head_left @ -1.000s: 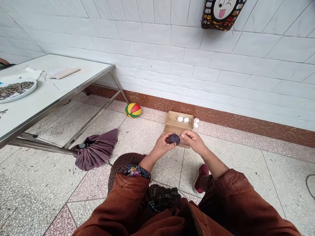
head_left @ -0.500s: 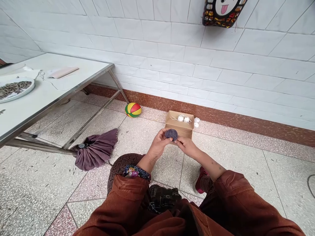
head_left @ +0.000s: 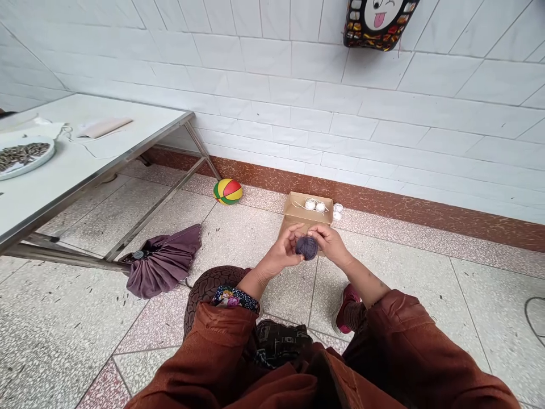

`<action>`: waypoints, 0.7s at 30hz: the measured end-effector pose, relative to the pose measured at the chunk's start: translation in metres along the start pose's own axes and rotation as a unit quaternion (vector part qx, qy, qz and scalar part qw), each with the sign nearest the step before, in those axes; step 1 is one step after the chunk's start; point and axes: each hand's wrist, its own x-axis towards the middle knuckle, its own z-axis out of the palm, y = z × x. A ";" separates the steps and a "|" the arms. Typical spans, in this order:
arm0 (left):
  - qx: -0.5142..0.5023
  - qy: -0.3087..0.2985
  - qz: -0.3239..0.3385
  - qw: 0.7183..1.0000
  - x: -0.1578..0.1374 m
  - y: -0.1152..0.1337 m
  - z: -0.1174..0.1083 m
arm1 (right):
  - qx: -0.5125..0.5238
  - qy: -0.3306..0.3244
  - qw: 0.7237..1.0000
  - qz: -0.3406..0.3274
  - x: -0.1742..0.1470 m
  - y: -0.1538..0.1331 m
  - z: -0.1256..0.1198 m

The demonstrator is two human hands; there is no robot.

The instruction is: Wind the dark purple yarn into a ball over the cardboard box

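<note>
A dark purple-grey ball of yarn [head_left: 306,248] is held up between my two hands, above the floor. My left hand [head_left: 281,253] curls around its left side, thumb beneath and fingers above. At the ball's upper right edge, my right hand [head_left: 331,244] is closed with its fingertips pinched against the yarn. Whether a loose strand runs between those fingers is too small to tell. Just behind the hands, an open cardboard box [head_left: 293,213] stands on the floor, partly covered by them. Two white balls of yarn [head_left: 310,204] with loose strands lie in its far part.
More white balls [head_left: 338,211] lie right of the box. A striped ball [head_left: 228,191] rests by the leg of a white table [head_left: 140,122], which bears a plate of small dried pieces [head_left: 53,150]. A folded purple umbrella [head_left: 166,267] lies below. A black basket [head_left: 374,42] hangs on the wall.
The ball of yarn has come slightly lower and to the right. My right hand has shifted from the ball's lower right side up to its top edge, and my left fingers have opened around it.
</note>
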 end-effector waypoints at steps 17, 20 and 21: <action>0.132 0.004 -0.006 0.991 0.004 -0.002 -0.004 | 0.048 0.013 0.999 -0.011 -0.003 -0.019 -0.016; 0.019 -0.012 0.011 1.000 0.003 -0.003 -0.002 | 0.004 0.005 1.000 0.025 -0.003 -0.001 -0.001; -0.011 0.014 0.020 1.000 0.004 -0.003 -0.002 | -0.012 -0.012 0.999 0.030 -0.006 0.003 0.005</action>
